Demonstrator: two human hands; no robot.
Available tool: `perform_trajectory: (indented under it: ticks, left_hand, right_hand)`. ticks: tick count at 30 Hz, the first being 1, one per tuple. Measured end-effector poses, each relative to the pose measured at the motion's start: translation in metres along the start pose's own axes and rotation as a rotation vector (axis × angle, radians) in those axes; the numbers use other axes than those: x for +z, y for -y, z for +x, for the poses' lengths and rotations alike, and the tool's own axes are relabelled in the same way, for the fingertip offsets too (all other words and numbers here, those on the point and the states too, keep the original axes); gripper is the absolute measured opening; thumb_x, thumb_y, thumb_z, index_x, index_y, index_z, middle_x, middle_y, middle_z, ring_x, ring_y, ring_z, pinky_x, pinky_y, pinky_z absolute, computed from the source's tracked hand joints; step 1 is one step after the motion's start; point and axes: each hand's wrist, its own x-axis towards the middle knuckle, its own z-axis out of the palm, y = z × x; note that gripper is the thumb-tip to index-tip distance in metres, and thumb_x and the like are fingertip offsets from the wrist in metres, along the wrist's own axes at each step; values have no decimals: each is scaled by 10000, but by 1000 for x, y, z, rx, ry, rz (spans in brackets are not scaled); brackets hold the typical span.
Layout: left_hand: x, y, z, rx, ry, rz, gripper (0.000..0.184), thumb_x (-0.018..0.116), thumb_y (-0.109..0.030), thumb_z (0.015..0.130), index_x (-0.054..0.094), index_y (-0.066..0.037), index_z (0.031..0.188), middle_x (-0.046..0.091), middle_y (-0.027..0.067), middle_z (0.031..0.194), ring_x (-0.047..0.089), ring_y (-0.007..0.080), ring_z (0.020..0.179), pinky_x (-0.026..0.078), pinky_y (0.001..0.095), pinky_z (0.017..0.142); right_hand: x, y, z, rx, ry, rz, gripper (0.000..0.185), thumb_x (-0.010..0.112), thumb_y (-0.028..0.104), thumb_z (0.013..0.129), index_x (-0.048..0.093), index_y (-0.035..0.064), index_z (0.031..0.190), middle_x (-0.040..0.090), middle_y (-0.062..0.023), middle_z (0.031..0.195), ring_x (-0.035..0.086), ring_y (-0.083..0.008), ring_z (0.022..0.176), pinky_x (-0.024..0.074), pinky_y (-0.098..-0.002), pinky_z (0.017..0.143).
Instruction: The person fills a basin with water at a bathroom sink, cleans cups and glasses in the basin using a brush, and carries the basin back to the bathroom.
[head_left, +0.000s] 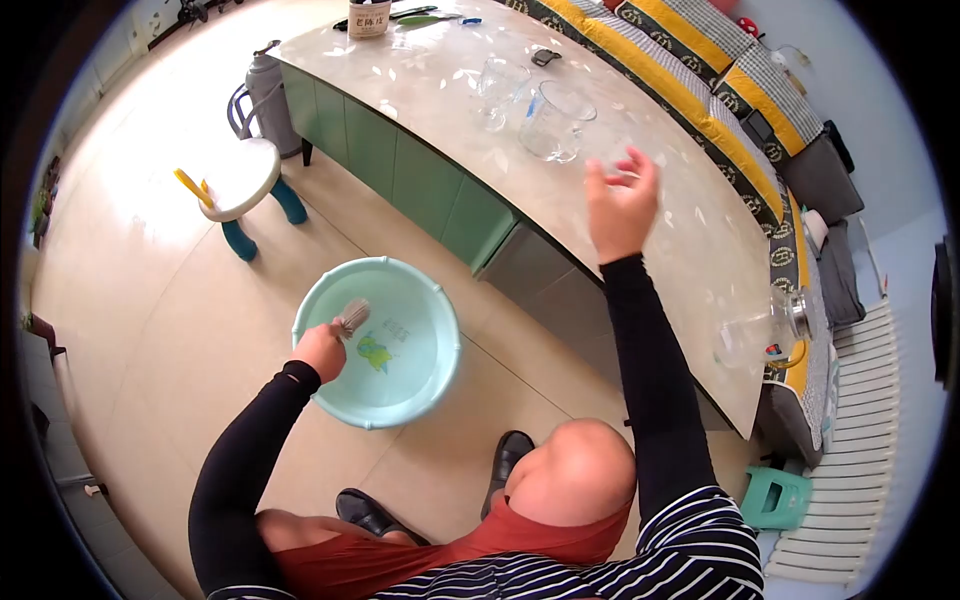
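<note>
My left hand (320, 352) is closed around the handle of a brush (353, 314) with pale bristles, held over the near left side of a light green plastic basin (450, 375). The basin stands on the floor and has a cartoon print on its bottom. Over the table (690, 290), my right hand (622, 208) is raised with its fingers curled but apart, slightly blurred, and nothing shows between them. Just beyond it a clear glass cup (552, 125) stands on the tabletop. A second glass cup (500, 85) is farther back to the left.
A glass pitcher (745, 338) with a metal lid is at the table's right end. At the far end are a labelled jar (369, 18) and a green leaf-shaped item (425, 20). A small stool (245, 180) and a grey thermos (270, 100) stand left of the table.
</note>
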Motion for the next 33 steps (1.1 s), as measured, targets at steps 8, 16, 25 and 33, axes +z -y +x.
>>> perform_trajectory:
  ticks: [8,16,25,33]
  left_hand:
    - [9,6,2,21,-2,10,294,412,-136,978,658,24,994,661,275,822,646,454,785,524,514,744]
    - [10,7,-1,51,-103,-32,271,442,-125,976,677,1,929,644,274,773,639,456,737,517,527,700]
    - [10,15,-4,18,-49,-6,297,413,-138,978,656,32,975,658,279,813,645,454,788,522,508,746]
    - [17,29,4,48,-13,83,249,444,-45,856,656,15,972,661,259,778,661,431,770,544,500,707]
  right_hand:
    - [-24,-86,59,279,52,-7,900,882,292,675,383,-79,1326,500,-201,1275,516,-271,1164,432,-373,988]
    - [-14,-110,73,405,244,189,932,914,183,635,386,-65,1363,511,-176,1333,524,-261,1217,434,-357,1009]
    - [-41,-51,35,-116,111,79,729,892,194,645,494,-7,1223,553,-113,1182,522,-221,1130,438,-349,967]
    - [-33,59,-64,-125,643,566,805,853,58,641,397,50,1304,548,-111,1257,570,-213,1141,486,-348,976]
